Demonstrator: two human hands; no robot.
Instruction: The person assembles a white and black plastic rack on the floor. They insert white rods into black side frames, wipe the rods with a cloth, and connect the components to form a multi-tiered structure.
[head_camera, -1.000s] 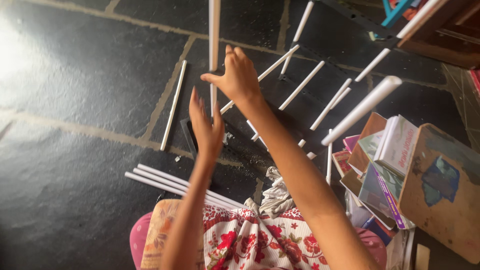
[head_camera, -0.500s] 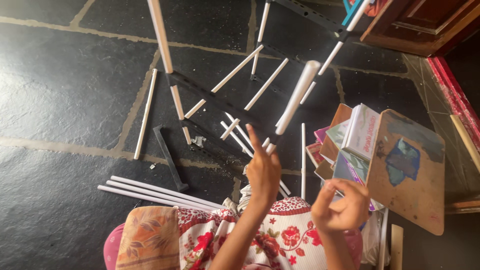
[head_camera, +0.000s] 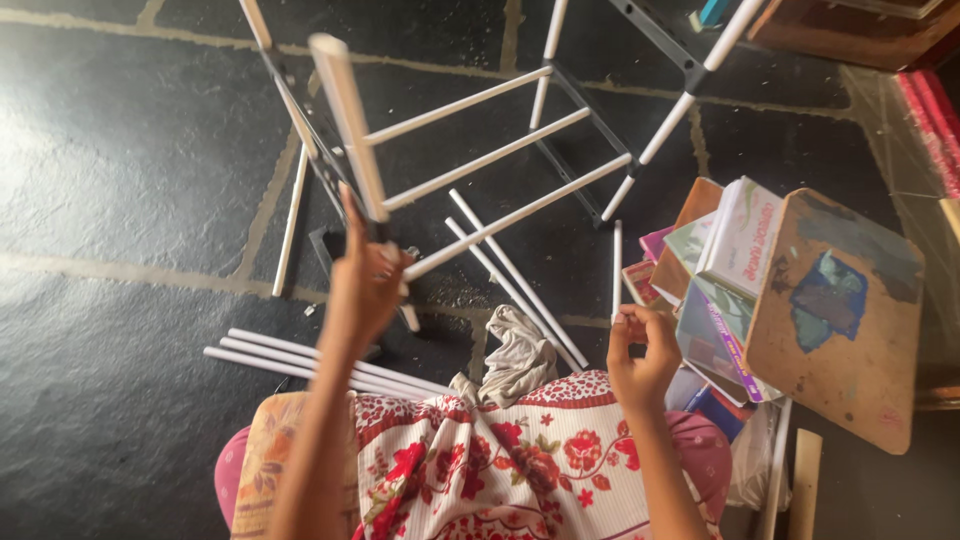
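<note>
Dark stone floor (head_camera: 120, 150) with pale grout joints, sunlit at far left; right of it, a worn wooden board (head_camera: 835, 320) leans beside stacked books (head_camera: 735, 250); wooden furniture (head_camera: 850, 30) above the board.

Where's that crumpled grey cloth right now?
In the head view, the crumpled grey cloth lies low at centre on the dark stone floor, between the left hand and right hand, just above the floral red-and-white fabric.

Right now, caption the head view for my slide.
Left hand grips a white rod of a rack; right hand pinches another.
</note>
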